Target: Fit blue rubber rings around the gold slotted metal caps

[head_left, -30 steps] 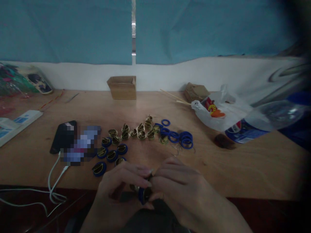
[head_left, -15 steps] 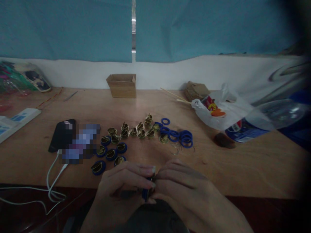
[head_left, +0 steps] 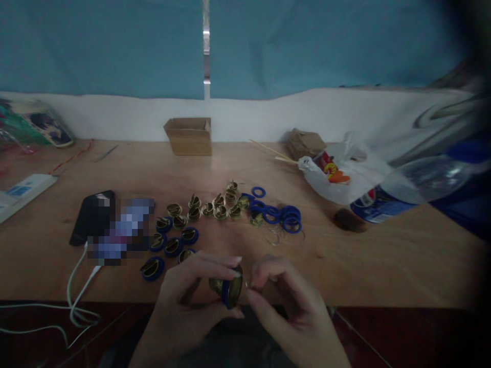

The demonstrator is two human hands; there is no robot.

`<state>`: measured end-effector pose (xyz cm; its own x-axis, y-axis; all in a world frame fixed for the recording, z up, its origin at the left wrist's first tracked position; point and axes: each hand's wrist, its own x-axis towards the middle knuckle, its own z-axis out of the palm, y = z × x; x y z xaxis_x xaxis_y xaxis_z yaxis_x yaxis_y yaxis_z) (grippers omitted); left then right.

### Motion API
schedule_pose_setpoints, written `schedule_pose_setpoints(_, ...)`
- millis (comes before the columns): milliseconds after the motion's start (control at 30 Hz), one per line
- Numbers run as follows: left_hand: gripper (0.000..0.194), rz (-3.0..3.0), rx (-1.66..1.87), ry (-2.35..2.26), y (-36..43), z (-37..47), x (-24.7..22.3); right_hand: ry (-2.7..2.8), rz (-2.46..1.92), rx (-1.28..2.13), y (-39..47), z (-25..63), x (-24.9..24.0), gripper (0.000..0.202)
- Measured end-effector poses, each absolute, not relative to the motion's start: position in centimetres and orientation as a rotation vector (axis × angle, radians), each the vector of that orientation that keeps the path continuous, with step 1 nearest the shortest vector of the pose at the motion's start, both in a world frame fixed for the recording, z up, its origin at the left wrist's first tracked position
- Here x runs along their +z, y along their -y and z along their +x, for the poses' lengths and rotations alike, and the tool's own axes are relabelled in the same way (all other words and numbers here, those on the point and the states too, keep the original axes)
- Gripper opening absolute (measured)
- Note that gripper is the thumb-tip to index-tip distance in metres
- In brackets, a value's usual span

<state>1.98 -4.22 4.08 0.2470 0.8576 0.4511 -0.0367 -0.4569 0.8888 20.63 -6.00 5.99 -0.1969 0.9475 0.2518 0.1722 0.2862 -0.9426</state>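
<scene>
My left hand holds a round brass-coloured fitting with a blue ring around it, tilted on edge between thumb and fingers. Just right of it, my right hand pinches a thin, pale, wire-like piece between thumb and forefinger; its full shape is hidden. Several similar brass fittings with blue rings lie on the table beyond my left hand. Farther back are several brass fittings without blue rings. Loose blue rings lie to their right, with thin wire rings in front.
Two phones, one dark and one blurred, lie at left with white cables. A cardboard box stands at the back. At right are a plastic bag, a bottle and a brown paper bag.
My right hand has drawn away from the fitting to the right, and its fingers now pinch a thin piece. The fitting in my left hand has turned, showing more of its face.
</scene>
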Motion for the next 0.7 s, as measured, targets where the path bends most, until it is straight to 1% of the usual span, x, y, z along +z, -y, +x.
schedule_pose_setpoints(200,0.054,1.689,1.317,-0.797,4.4,2.2,4.5,1.535,-1.078,1.085,5.6,20.8,5.4,0.014)
schedule_pose_setpoints(300,0.054,1.693,1.316,-0.82,4.5,2.3,4.5,1.49,-1.08,1.19,5.5,21.1,5.2,0.011)
schedule_pose_setpoints(400,0.054,1.688,1.318,-0.853,4.6,2.2,4.4,1.421,-1.049,1.22,5.6,21.5,5.1,0.009)
schedule_pose_setpoints(500,0.054,1.681,1.306,-0.854,4.6,2.0,4.4,1.406,-1.002,1.212,5.8,21.2,5.1,0.011)
schedule_pose_setpoints(700,0.056,1.664,1.307,-0.809,4.7,2.1,4.4,1.367,-1.014,1.333,5.8,19.9,4.6,0.011)
